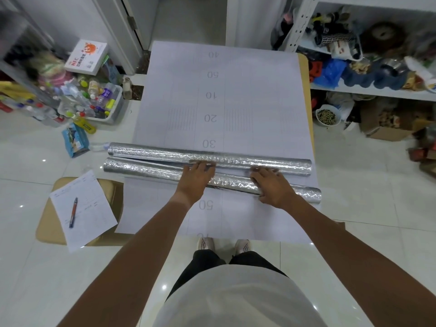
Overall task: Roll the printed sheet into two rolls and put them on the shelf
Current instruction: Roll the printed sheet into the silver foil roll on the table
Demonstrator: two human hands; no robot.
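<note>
A long white printed sheet [247, 95] with grey numbers lies flat on the floor. Two silver foil-backed rolls lie across it side by side. The far roll [153, 154] runs level, and the near roll [141, 169] slants down toward the right. My left hand [197, 179] lies palm down over the near roll, fingertips reaching the far roll. My right hand [271, 185] rests on the near roll further right, its fingers bent over the top. The shelf [368, 90] stands at the right, packed with clutter.
A sheet of paper with a pen [73, 212] lies on cardboard [47, 223] at the left. A bin of bottles [94, 100] and a box [86, 56] sit at the far left. A bowl [326, 115] and cartons sit under the shelf. My feet [224, 245] stand at the sheet's near edge.
</note>
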